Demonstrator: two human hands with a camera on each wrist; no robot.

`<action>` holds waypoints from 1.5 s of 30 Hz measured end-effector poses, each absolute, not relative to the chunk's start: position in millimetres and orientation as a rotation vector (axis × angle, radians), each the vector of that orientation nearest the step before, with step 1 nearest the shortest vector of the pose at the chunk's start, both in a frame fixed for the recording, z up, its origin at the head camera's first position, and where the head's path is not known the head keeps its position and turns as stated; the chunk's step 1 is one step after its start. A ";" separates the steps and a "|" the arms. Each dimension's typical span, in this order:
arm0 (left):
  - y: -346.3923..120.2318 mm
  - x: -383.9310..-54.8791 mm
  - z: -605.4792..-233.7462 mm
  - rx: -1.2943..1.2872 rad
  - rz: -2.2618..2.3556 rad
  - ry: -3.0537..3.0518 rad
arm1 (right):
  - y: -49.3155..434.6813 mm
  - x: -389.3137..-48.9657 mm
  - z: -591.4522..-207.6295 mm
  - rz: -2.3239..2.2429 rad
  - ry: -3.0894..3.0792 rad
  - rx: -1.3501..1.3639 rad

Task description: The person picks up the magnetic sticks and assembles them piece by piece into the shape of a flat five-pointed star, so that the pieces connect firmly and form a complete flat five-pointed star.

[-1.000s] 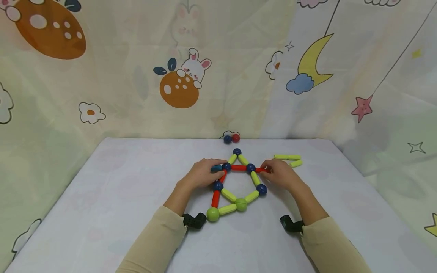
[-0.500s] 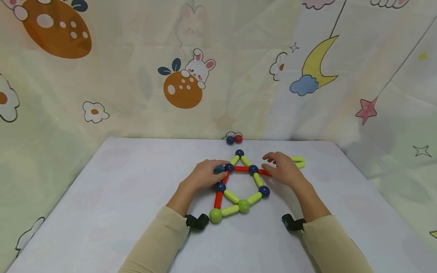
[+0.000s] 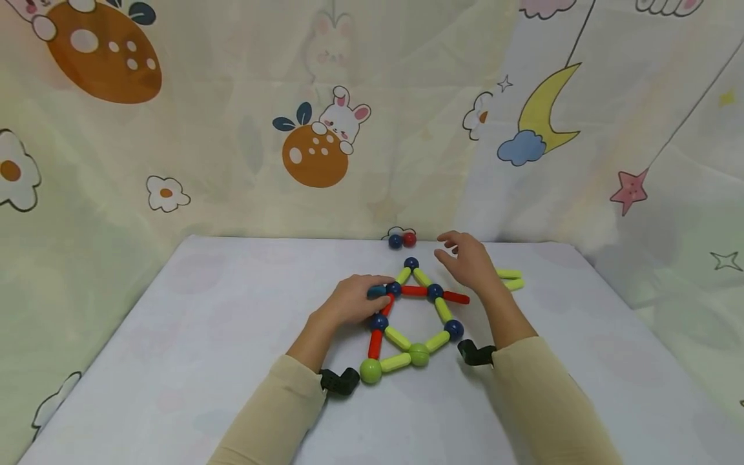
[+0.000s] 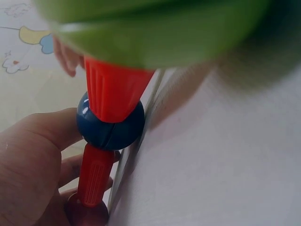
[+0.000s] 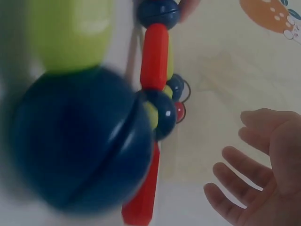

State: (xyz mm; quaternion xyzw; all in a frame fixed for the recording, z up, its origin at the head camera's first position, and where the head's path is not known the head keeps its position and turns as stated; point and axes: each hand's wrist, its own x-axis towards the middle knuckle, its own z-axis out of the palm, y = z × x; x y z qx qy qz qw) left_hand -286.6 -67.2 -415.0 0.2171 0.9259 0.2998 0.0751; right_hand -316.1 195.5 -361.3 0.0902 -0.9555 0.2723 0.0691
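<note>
A flat figure of toy magnetic rods and balls lies on the table, with red rods, lime rods (image 3: 398,338), blue balls (image 3: 454,330) and green balls (image 3: 371,371). My left hand (image 3: 352,299) pinches a short blue rod (image 3: 378,292) at its upper left, beside a blue ball (image 3: 393,290). The left wrist view shows the thumb by a blue ball (image 4: 110,123) between two red rods. My right hand (image 3: 469,261) is raised above the figure's right side, fingers spread and holding nothing. Below it, a red rod (image 3: 456,298) sticks out from a blue ball (image 3: 434,292).
A loose blue ball (image 3: 395,241) and red ball (image 3: 409,239) sit at the table's back edge. Loose lime rods (image 3: 509,279) lie behind the right forearm. Black wrist cameras (image 3: 340,382) hang under both wrists. A patterned cloth stands behind the table (image 3: 192,336).
My right hand has let go of the red rod on the right, then risen and moved toward the back of the table. The left hand stays at the blue rod. The head view shifted slightly.
</note>
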 end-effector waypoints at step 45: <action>-67.6 -291.0 -419.7 0.666 0.928 2.782 | 180.2 -391.4 -389.8 1.177 -3.026 0.066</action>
